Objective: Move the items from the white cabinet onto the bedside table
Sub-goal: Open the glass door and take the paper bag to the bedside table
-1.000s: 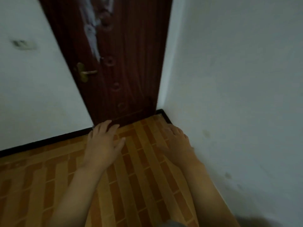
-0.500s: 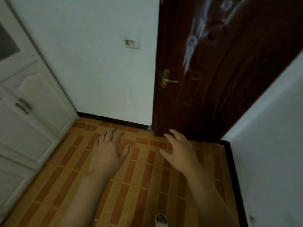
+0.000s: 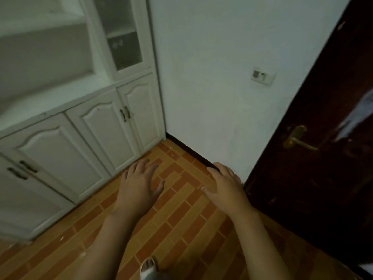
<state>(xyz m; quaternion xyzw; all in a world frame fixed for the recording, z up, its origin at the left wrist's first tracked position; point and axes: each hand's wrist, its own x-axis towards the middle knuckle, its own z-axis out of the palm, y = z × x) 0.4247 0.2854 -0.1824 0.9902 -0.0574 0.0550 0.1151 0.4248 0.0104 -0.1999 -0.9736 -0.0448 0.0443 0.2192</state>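
The white cabinet (image 3: pixel 84 126) fills the left of the view, with shut lower doors, an open shelf above and a glass-fronted door (image 3: pixel 123 39) at its right end. No items show on its visible ledge. My left hand (image 3: pixel 139 184) hovers over the floor in front of the cabinet, fingers spread, holding nothing. My right hand (image 3: pixel 226 186) is held out beside it, fingers relaxed and empty. The bedside table is out of view.
A white wall (image 3: pixel 212 87) with a switch plate (image 3: pixel 262 76) meets the cabinet in the corner. A dark wooden door (image 3: pixel 323 158) with a brass handle (image 3: pixel 296 137) stands on the right. Orange brick-pattern floor (image 3: pixel 181 215) lies below; a white shoe tip (image 3: pixel 148 267) shows at the bottom.
The view has swung left: the door slid from centre to the right edge and the white cabinet came into sight. Both hands stay held out, empty.
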